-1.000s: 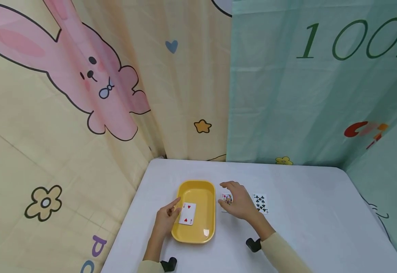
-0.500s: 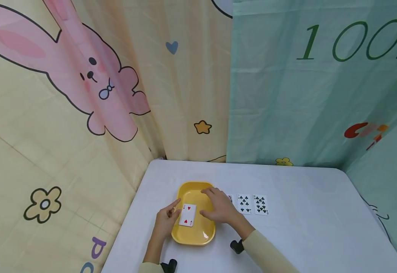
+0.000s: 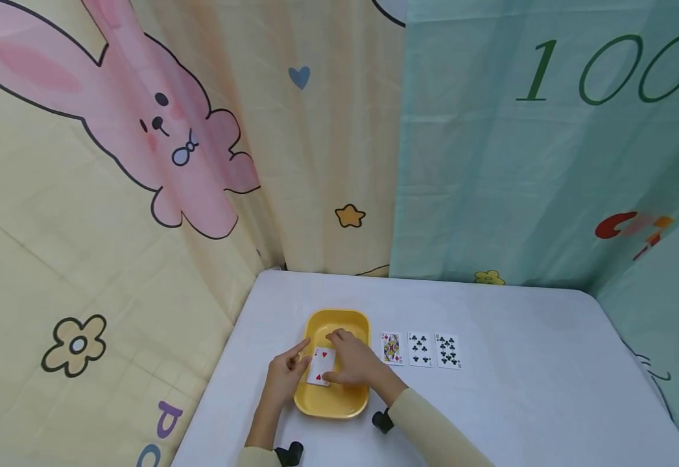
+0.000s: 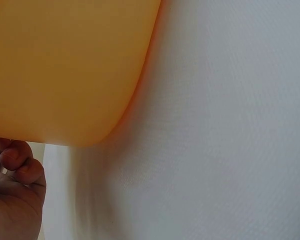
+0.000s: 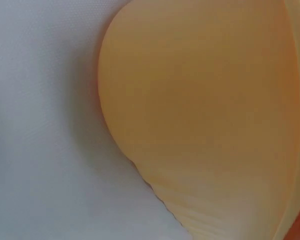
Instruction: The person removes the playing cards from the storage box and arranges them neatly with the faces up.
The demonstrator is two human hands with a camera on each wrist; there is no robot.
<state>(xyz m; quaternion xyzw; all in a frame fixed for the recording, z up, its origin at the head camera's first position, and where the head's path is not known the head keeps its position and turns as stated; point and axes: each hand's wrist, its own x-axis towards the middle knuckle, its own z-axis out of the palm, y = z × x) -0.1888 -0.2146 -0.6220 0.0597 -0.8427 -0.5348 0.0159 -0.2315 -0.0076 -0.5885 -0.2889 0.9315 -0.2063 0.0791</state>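
Note:
A two-of-hearts playing card [image 3: 319,364] lies face up in the yellow tray [image 3: 330,407], towards its left side. At the tray's left rim, my left hand [image 3: 283,376] grips the edge with thumb and index finger; the left wrist view has its curled fingers [image 4: 24,162] against the tray wall [image 4: 75,75]. My right hand [image 3: 355,360] reaches over the tray from the right, thumb and fingers spread apart beside the card. Its thumb overlaps the card's lower right corner; whether it touches cannot be told. In the right wrist view only the tray [image 5: 200,100] shows clearly.
Right of the tray, a red-diamond face card [image 3: 391,348] and two clubs cards, the nearer one [image 3: 419,349] and the outer one [image 3: 448,351], lie face up in a row on the white table [image 3: 526,389]. Patterned curtains [image 3: 327,143] hang behind.
My right hand has moved left, from over the row of cards to the card in the tray, uncovering the cards in the row. The left hand stays at the rim.

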